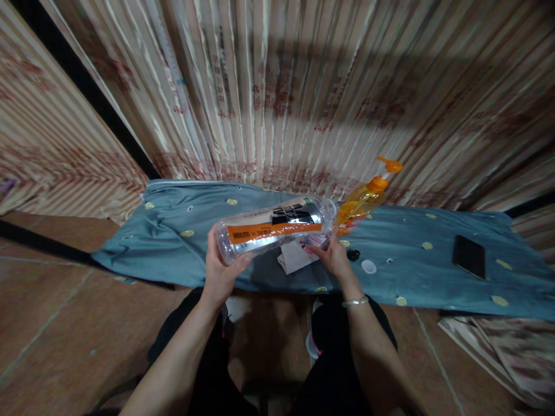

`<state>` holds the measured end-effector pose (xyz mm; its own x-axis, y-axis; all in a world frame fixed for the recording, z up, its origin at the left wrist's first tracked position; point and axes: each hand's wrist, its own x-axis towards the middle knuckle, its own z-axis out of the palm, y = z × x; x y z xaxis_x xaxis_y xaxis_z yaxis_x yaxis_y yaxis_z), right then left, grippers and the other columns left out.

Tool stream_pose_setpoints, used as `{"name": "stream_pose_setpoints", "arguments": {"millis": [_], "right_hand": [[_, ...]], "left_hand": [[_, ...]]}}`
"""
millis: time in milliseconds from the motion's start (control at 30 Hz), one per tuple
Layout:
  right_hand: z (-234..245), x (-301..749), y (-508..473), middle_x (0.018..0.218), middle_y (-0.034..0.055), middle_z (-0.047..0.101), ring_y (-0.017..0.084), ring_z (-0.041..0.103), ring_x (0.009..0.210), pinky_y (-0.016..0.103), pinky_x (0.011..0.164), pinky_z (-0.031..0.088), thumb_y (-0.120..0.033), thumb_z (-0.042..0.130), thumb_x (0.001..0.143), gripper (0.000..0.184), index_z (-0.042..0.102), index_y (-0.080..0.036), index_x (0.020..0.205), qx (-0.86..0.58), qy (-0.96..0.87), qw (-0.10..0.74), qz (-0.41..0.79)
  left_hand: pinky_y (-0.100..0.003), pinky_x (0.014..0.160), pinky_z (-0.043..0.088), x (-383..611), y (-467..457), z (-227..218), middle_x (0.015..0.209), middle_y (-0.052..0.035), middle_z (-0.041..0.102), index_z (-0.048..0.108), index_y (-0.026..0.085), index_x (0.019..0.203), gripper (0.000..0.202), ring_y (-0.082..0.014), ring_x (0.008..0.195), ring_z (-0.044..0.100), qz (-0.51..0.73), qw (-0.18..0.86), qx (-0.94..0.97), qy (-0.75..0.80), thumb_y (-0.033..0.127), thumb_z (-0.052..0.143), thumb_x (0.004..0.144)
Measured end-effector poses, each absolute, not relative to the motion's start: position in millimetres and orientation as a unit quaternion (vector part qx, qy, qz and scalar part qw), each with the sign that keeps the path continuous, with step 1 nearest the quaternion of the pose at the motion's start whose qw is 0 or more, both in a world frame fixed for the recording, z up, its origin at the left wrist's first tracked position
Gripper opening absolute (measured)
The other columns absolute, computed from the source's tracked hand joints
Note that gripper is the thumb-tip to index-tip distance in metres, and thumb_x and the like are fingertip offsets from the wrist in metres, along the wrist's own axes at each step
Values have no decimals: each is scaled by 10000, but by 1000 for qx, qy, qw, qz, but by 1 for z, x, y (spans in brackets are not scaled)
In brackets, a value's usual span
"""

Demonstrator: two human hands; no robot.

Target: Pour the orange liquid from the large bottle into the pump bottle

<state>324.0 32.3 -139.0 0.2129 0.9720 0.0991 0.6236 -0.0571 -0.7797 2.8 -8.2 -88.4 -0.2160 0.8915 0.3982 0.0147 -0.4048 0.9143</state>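
A large clear plastic bottle [273, 225] with an orange, white and black label lies tilted in the air above the bench, its neck to the right. My left hand [221, 266] is closed round its base end, thumb underneath. At the neck end, my right hand [336, 257] is closed on the bottle, with its fingers partly hidden and its thumb pointing left. Just past the neck stands a pump bottle [358, 202] of yellow liquid with an orange pump head. Below the clear bottle is a folded whitish cloth or packet [297, 257], partly covered.
A blue-green sheet with yellow patterns covers the narrow bench [173, 214]. On it, right of my right hand, are a small black cap [353, 255] and a white round disc [368, 266]. A black phone-like slab [469, 256] lies farther right. Pleated curtains [277, 86] hang behind.
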Motion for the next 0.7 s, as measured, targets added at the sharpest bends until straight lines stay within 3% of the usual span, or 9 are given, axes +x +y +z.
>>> {"name": "stream_pose_setpoints", "arguments": {"millis": [167,500,700], "right_hand": [[-141,323,32,700,19,700,257,652,644,376,659,509,-849,789,721,752,661,-213,1101,-679,-585,375,238],[-134,320,32,690,-11,670,264,668,662,382,688,525,-627,874,748,561,637,-228,1063,-696,-580,357,229],[-130,319,30,702,7,675,260,651,669,396,696,523,-680,856,776,636,672,-181,1125,-699,-578,346,240]], "left_hand": [[-459,935,690,4,-8,-89,1213,-103,761,572,245,1491,999,-323,1064,790,660,339,519,425,716,977,708],[-460,949,685,1,-7,-91,1236,-97,752,560,258,1509,975,-312,1064,789,652,337,533,421,698,968,740],[-453,927,693,4,-10,-85,1220,-95,756,583,272,1489,982,-319,1069,790,655,336,523,429,714,979,706]]}}
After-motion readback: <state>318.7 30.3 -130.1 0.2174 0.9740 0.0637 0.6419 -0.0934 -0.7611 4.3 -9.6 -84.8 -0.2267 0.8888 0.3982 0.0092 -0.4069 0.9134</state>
